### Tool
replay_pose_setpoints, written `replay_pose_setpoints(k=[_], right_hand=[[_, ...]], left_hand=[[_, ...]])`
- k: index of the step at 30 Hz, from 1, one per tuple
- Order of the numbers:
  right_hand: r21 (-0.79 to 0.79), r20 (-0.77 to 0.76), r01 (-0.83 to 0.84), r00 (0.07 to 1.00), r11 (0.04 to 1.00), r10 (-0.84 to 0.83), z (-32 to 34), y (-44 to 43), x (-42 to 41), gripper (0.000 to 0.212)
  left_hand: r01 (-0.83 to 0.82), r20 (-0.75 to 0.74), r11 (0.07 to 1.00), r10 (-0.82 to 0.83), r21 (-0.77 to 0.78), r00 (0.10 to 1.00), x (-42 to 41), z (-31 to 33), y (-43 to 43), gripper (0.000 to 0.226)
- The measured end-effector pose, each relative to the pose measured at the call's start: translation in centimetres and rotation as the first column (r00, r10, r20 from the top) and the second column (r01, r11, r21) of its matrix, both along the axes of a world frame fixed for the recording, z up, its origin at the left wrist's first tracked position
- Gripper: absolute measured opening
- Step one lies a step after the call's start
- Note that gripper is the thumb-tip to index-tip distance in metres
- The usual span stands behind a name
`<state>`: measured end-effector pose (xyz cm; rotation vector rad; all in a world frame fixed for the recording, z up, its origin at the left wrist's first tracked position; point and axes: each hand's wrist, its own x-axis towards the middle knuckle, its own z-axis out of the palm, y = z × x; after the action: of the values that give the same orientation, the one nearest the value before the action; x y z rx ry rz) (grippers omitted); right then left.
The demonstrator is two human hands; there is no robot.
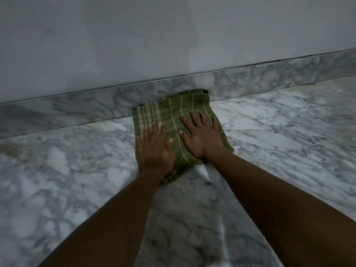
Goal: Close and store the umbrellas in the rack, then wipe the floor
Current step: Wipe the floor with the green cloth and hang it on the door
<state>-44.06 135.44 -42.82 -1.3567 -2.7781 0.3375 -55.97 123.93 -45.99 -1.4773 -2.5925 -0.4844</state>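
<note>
We have both palms down on the green striped cloth [169, 110], which lies on the marble floor [77, 170]. Our left hand [156, 149] presses its near left part with fingers straight and slightly spread. Our right hand [202, 139] lies flat just beside it, fingers splayed, covering the right part. Neither hand curls round the fabric; both simply bear down on it. Beyond our fingertips the cloth runs on, and its far edge rides up against the marble skirting [77, 106] below the grey wall [134, 35]. The near corner is under our left wrist, and the right edge shows past our right hand's little finger.
</note>
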Motion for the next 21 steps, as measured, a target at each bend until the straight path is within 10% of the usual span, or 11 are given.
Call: replay_pose_setpoints(k=[21], right_hand=[[0.037, -0.003, -0.246, 0.969, 0.969, 0.246, 0.5, 1.8, -5.5, 0.061]], left_hand=[[-0.178, 0.098, 0.966, 0.199, -0.188, 0.975, -3.8, 1.8, 1.2, 0.06]])
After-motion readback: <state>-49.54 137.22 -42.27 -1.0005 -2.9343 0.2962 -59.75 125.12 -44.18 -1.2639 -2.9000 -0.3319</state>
